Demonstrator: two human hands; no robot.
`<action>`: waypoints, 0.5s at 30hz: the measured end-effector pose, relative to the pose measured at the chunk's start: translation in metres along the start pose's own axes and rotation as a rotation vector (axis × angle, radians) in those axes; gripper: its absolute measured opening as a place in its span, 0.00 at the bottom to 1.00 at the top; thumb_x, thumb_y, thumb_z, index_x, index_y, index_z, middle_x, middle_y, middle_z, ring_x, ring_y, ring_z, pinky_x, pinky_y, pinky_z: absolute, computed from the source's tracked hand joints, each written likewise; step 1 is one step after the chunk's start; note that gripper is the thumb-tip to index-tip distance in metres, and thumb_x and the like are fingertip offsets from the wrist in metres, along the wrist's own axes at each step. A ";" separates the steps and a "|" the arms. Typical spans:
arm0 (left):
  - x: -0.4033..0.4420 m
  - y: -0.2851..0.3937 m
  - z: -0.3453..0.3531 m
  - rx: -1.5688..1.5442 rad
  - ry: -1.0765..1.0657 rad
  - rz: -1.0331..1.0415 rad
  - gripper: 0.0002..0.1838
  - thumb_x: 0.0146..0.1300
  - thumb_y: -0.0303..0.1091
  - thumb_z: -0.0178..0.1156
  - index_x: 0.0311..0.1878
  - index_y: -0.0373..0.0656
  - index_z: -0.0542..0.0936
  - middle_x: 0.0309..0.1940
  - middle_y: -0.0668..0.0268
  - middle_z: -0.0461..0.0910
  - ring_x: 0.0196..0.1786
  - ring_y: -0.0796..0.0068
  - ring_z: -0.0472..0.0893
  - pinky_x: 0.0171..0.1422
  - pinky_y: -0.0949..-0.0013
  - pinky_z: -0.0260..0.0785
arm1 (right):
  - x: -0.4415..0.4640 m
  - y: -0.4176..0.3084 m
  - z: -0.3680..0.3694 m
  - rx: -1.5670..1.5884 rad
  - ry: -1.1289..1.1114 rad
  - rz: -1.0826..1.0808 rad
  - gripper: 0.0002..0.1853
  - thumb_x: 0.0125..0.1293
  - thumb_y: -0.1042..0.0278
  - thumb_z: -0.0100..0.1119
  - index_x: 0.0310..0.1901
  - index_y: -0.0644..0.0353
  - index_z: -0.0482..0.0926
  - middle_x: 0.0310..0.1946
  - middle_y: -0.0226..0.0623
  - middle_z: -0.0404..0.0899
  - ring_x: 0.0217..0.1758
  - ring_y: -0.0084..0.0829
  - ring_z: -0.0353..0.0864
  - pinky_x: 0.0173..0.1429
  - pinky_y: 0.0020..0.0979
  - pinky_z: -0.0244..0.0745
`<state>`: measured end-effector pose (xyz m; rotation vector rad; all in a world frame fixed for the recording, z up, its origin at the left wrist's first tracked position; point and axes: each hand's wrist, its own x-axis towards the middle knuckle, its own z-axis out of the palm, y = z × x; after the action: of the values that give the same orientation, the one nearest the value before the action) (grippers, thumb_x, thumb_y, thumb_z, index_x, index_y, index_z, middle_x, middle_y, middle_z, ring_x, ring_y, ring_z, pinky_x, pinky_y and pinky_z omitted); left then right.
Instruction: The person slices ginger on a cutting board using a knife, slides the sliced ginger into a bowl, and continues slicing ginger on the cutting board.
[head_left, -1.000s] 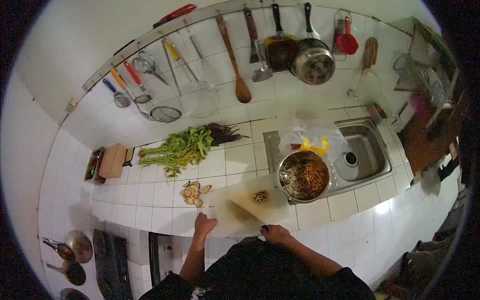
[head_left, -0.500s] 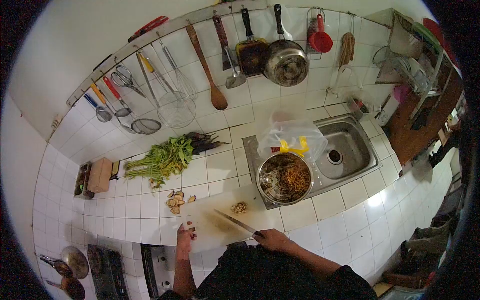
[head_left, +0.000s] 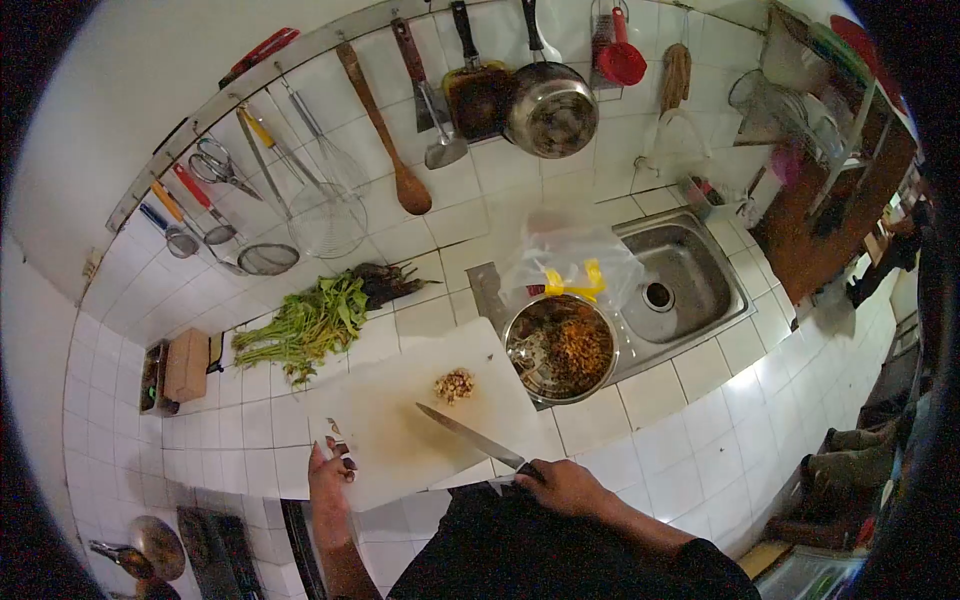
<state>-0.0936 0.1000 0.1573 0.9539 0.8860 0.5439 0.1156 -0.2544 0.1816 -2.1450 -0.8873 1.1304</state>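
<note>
White board [head_left: 385, 435], left hand [head_left: 328, 472] gripping its edge, flanks the bowl [head_left: 565, 399].

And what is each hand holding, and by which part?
The right hand holds the knife by its handle; the left hand grips the cutting board by its left edge.

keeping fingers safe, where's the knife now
In the head view, the knife is in the right hand, pointing left over the cutting board, near the chopped pieces.
</note>
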 end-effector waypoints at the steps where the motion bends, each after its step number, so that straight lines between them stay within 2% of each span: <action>1: -0.001 0.005 0.008 0.020 -0.016 0.001 0.23 0.49 0.16 0.49 0.50 0.47 0.70 0.39 0.62 0.78 0.25 0.77 0.74 0.21 0.76 0.60 | -0.001 -0.003 0.000 0.004 0.008 0.003 0.29 0.74 0.39 0.40 0.49 0.61 0.77 0.35 0.56 0.82 0.42 0.58 0.81 0.50 0.55 0.74; 3: -0.006 0.015 0.032 0.043 -0.047 0.005 0.23 0.50 0.16 0.49 0.50 0.47 0.70 0.39 0.63 0.78 0.25 0.77 0.74 0.22 0.75 0.61 | -0.002 -0.010 0.000 0.019 0.090 -0.058 0.27 0.74 0.43 0.44 0.43 0.65 0.76 0.30 0.57 0.81 0.39 0.59 0.81 0.46 0.53 0.74; 5: -0.013 0.020 0.058 0.249 -0.072 0.112 0.22 0.50 0.19 0.50 0.50 0.47 0.70 0.38 0.66 0.77 0.26 0.76 0.75 0.24 0.76 0.63 | -0.001 -0.013 -0.001 0.021 0.145 -0.071 0.26 0.74 0.44 0.44 0.43 0.65 0.76 0.30 0.57 0.81 0.38 0.58 0.81 0.45 0.53 0.74; 7: -0.008 0.017 0.068 0.233 -0.108 0.105 0.24 0.49 0.19 0.50 0.52 0.46 0.70 0.37 0.66 0.76 0.27 0.75 0.76 0.24 0.76 0.63 | 0.002 -0.010 -0.001 0.022 0.200 -0.086 0.26 0.74 0.44 0.44 0.43 0.65 0.76 0.30 0.57 0.81 0.38 0.58 0.81 0.44 0.53 0.74; 9: -0.005 0.016 0.078 0.230 -0.180 0.109 0.31 0.47 0.20 0.51 0.60 0.44 0.68 0.35 0.66 0.73 0.28 0.74 0.76 0.24 0.75 0.64 | 0.007 -0.003 -0.001 0.001 0.217 0.013 0.29 0.74 0.41 0.41 0.50 0.63 0.76 0.34 0.56 0.82 0.40 0.58 0.82 0.47 0.55 0.75; 12: -0.002 0.012 0.096 0.255 -0.127 0.103 0.34 0.47 0.20 0.50 0.63 0.44 0.67 0.37 0.66 0.74 0.28 0.74 0.76 0.23 0.75 0.64 | 0.007 0.000 -0.011 -0.017 0.275 0.098 0.29 0.73 0.41 0.41 0.48 0.63 0.77 0.33 0.56 0.83 0.39 0.58 0.82 0.47 0.55 0.76; 13: -0.001 0.013 0.099 0.247 -0.201 0.115 0.34 0.47 0.19 0.50 0.63 0.44 0.67 0.38 0.66 0.74 0.28 0.73 0.76 0.23 0.74 0.64 | 0.008 0.006 -0.010 -0.012 0.281 0.103 0.29 0.73 0.41 0.41 0.48 0.63 0.77 0.33 0.56 0.83 0.39 0.58 0.82 0.47 0.55 0.76; 15: -0.001 0.011 0.111 0.230 -0.187 0.131 0.33 0.46 0.19 0.50 0.61 0.45 0.68 0.39 0.65 0.74 0.27 0.72 0.76 0.23 0.74 0.64 | 0.014 0.024 -0.010 -0.013 0.370 0.122 0.29 0.74 0.42 0.41 0.46 0.63 0.79 0.33 0.56 0.83 0.39 0.59 0.82 0.47 0.55 0.76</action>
<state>-0.0016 0.0534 0.1983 1.2575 0.7309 0.4612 0.1373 -0.2600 0.1627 -2.3417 -0.6037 0.7448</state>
